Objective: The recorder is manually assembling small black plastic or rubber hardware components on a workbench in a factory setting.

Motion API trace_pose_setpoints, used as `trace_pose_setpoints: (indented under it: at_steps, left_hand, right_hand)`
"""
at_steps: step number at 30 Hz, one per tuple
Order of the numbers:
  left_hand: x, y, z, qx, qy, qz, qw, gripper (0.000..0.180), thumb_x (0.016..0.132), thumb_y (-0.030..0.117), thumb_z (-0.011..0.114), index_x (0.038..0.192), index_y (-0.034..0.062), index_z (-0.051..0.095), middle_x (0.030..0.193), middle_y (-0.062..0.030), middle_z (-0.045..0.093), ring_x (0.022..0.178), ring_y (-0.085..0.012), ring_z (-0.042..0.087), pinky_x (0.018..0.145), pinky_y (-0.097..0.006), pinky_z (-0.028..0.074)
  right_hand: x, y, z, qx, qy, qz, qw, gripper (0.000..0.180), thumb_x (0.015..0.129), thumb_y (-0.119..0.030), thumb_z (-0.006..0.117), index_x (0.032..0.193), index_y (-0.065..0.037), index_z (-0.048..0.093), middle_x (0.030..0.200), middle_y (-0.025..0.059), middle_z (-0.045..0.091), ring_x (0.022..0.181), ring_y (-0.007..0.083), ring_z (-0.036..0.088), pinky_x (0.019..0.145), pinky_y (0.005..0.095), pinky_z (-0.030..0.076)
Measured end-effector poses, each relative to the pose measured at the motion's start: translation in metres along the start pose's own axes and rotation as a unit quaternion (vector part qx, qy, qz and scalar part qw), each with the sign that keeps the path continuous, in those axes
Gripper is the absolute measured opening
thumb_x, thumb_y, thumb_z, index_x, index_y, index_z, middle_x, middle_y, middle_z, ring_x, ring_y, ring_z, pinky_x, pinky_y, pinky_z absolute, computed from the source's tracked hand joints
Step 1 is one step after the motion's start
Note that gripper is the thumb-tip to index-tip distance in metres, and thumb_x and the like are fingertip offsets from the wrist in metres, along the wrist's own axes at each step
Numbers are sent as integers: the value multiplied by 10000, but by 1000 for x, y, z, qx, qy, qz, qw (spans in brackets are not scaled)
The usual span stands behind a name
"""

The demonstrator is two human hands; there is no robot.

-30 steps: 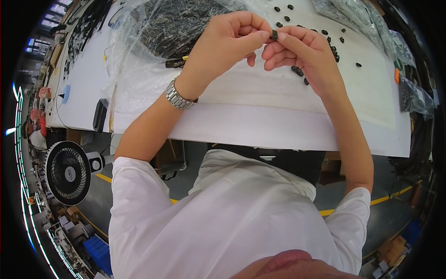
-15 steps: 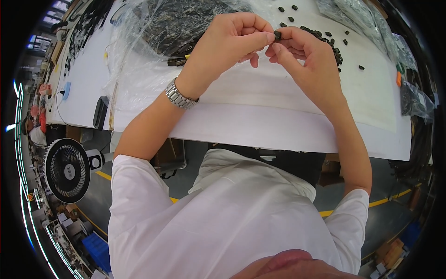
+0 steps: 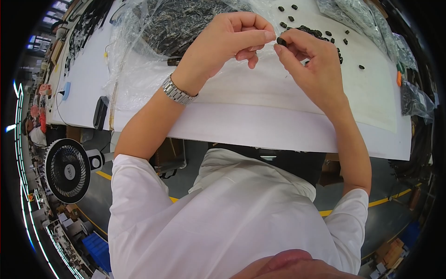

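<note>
Head view shows the white surface (image 3: 258, 100) lying bare between the forearms down to its near edge, while a clear plastic bag (image 3: 186, 23) of dark material crowds the left hand (image 3: 223, 44) and loose black pieces (image 3: 318, 34) lie beyond the right hand (image 3: 319, 65). Of the two hands, the right pinches a small black piece (image 3: 281, 42) between thumb and forefinger above the surface; the left's thumb and forefinger nearly meet just beside it, their grip on anything impossible to tell. Dark all over, the held piece looks short, chunky and rounded, its finer detail too small to read.
</note>
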State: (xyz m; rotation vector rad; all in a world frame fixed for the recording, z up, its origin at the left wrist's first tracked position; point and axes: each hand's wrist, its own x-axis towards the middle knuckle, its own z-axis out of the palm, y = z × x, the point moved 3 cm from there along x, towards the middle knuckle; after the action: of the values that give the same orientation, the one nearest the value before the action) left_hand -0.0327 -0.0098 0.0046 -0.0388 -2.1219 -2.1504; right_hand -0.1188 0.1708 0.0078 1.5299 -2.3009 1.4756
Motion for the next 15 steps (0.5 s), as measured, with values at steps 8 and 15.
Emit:
trace_pose_setpoints:
  at_steps: [8, 15]
  left_hand:
    - [16, -1, -62, 526, 213, 179, 804, 101, 912, 79, 687, 915, -18, 718, 812, -148, 700, 737, -276, 680, 704, -379, 533]
    - [35, -27, -52, 608, 80, 424, 666, 125, 955, 95, 680, 1009, -10, 720, 867, -104, 720, 693, -243, 671, 671, -341, 548]
  right_hand:
    - [6, 23, -40, -384, -8, 69, 921, 269, 932, -232, 733, 761, -50, 633, 610, 93, 615, 608, 288, 619, 606, 421, 485]
    - [1, 14, -11, -286, 17, -21, 958, 132, 976, -174, 678, 923, -53, 665, 736, 124, 676, 726, 325, 681, 682, 441, 527]
